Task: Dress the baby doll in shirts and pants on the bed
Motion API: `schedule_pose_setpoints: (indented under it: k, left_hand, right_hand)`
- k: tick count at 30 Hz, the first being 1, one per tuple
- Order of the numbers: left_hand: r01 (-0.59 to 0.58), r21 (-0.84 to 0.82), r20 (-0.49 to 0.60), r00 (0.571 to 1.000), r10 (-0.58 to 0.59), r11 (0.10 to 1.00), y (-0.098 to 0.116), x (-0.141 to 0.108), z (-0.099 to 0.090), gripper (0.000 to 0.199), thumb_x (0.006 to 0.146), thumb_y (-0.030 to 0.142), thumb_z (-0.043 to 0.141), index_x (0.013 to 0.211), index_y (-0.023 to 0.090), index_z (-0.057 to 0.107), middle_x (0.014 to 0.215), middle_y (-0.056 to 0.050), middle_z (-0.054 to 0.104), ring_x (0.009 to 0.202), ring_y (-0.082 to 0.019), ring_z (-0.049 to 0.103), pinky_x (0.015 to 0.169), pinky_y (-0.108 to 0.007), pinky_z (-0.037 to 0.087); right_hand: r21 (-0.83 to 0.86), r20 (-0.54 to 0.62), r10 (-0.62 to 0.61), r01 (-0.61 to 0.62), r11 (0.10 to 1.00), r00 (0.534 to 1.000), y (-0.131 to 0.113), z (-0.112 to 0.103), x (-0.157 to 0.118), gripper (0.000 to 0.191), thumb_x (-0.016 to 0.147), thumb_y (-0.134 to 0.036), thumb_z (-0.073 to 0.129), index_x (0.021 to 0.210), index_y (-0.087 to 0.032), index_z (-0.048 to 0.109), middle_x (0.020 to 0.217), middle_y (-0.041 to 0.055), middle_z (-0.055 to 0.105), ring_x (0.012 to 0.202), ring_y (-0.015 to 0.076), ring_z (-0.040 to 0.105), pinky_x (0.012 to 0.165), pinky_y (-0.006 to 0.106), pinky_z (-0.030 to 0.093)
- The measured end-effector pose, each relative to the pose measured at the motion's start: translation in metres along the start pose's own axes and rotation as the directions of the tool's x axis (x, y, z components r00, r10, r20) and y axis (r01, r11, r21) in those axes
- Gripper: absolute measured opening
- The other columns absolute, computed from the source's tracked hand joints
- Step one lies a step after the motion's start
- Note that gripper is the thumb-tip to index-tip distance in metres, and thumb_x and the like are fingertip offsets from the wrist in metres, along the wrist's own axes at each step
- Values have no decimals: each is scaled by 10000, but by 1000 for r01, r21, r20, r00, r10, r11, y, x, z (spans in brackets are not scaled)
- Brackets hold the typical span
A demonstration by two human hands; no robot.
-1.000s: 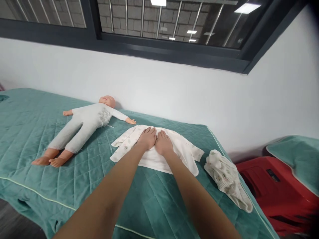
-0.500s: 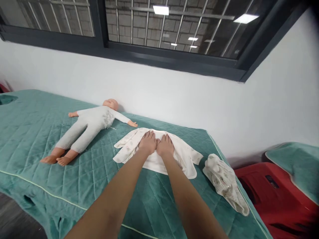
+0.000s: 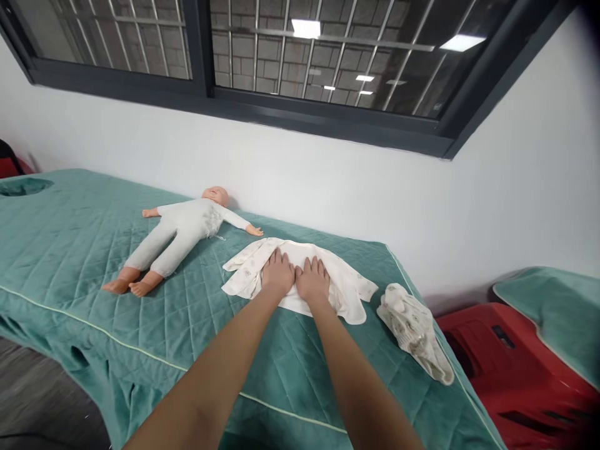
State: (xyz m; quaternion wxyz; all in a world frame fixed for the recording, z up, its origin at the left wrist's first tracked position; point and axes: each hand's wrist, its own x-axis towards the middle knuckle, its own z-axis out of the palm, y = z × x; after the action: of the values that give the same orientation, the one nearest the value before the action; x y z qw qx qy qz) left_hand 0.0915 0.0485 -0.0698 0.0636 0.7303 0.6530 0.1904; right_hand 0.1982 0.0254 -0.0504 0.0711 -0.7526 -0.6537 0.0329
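A small white patterned garment [image 3: 349, 281] lies opened out on the green quilted bed cover [image 3: 187, 331]. Both hands rest flat on its inner side, thumbs close together. My left hand [image 3: 278, 274] has its fingers somewhat apart and pointing away from me; my right hand [image 3: 312, 279] lies beside it in the same way. Neither one grips the cloth. To the right of the garment is a crumpled white patterned cloth [image 3: 415, 330]. A doll [image 3: 187, 225] in a white bodysuit lies on its back to the left, one hand near the garment's upper left edge.
Behind the bed stands a white wall [image 3: 300, 175] under a dark-framed window [image 3: 328, 115]. A red plastic stool or chair [image 3: 510, 369] is at the right, with green fabric [image 3: 557, 306] over it. The cover has an opening [image 3: 25, 186] at the far left.
The camera view has shifted slightly. Both hands stay on the garment, and their fingers are now more spread. The doll and the crumpled cloth have not moved on the bed.
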Motion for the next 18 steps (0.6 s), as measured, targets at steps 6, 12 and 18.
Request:
schedule_pose_setpoints:
  k: [6, 12, 18]
  left_hand:
    - [40, -27, -48, 998, -42, 999, -3, -25, -20, 490, 941, 325, 397, 1362, 93, 492, 1590, -193, 281, 1452, -315, 314, 1159, -449, 333]
    - [-188, -33, -203, 963, 177, 982, -61, -74, -44, 423, 901, 172, 398, 1292, 207, 557, 1545, -60, 405, 1489, -223, 244, 1239, -437, 222]
    - [-99, -205, -278, 960, 39, 974, -113, -98, -54, 404, 861, 254, 532, 1259, 206, 577, 1491, -101, 454, 1435, -292, 347, 1153, -513, 370]
  right_hand:
    - [-10, 3, -103, 103, 995, 995, 6, 1, -19, 644, 1001, -462, 207, 1547, -129, 281, 1635, 128, 191, 1507, 281, 145, 1189, 435, 101]
    - [30, -24, -242, 243, 970, 970, 15, 1, -34, 622, 1002, -454, 266, 1553, -164, 270, 1616, 96, 267, 1501, 258, 176, 1190, 415, 139]
    - [321, -80, -299, 308, 896, 951, -23, -3, 3, 634, 928, -335, 458, 1506, -104, 345, 1503, 145, 457, 1394, 258, 397, 1145, 362, 287]
